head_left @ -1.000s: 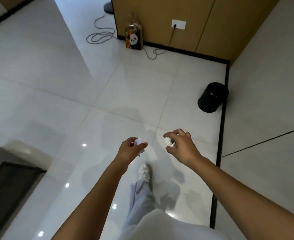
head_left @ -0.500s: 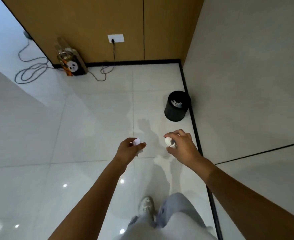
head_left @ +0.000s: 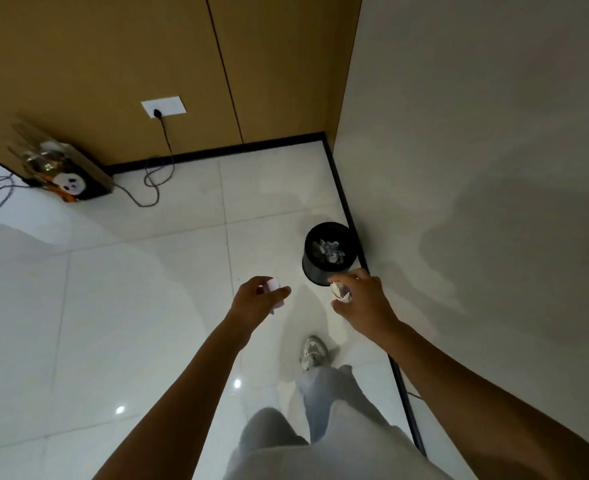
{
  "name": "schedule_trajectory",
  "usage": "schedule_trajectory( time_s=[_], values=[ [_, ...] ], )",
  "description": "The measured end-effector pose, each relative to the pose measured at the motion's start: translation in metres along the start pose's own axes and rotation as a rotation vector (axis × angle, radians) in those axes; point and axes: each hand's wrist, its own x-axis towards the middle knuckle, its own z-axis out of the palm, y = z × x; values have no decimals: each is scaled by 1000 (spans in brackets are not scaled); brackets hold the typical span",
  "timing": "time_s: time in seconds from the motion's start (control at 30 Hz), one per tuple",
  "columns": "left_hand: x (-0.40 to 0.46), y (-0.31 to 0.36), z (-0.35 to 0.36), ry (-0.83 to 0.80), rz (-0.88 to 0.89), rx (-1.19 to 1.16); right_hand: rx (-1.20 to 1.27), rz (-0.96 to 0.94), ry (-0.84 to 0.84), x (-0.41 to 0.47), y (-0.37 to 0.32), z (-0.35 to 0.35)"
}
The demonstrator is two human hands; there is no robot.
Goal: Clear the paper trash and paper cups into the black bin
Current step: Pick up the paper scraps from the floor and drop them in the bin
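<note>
The black bin (head_left: 312, 268) stands on the white tiled floor against the right wall, with crumpled paper (head_left: 329, 250) inside it. My left hand (head_left: 255, 301) grips a small white paper cup (head_left: 275, 293), held out in front of me, left of the bin. My right hand (head_left: 364, 301) pinches a crumpled piece of white paper (head_left: 340, 292) just in front of the bin's near side. Both hands are above the floor, short of the bin's opening.
A bag with a panda face (head_left: 66, 180) sits by the wooden wall (head_left: 113, 64) at the far left. A cable (head_left: 154, 174) runs from the wall socket (head_left: 164, 107) across the floor. My leg and shoe (head_left: 314, 351) stand below the bin.
I have walked closer to the bin, which now lies just beyond my right hand with its opening visible. Both hands keep their hold on the cup and the paper.
</note>
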Motion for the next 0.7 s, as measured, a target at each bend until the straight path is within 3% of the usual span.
schedule_trajectory(
  time_s=[0.3,0.7],
  values=[
    [119,74,12,-43,-98,-44,55,166,-4,110,20,-36],
    [257,91,14,-125,-148,211,124,382,10,238,61,-17]
  ],
)
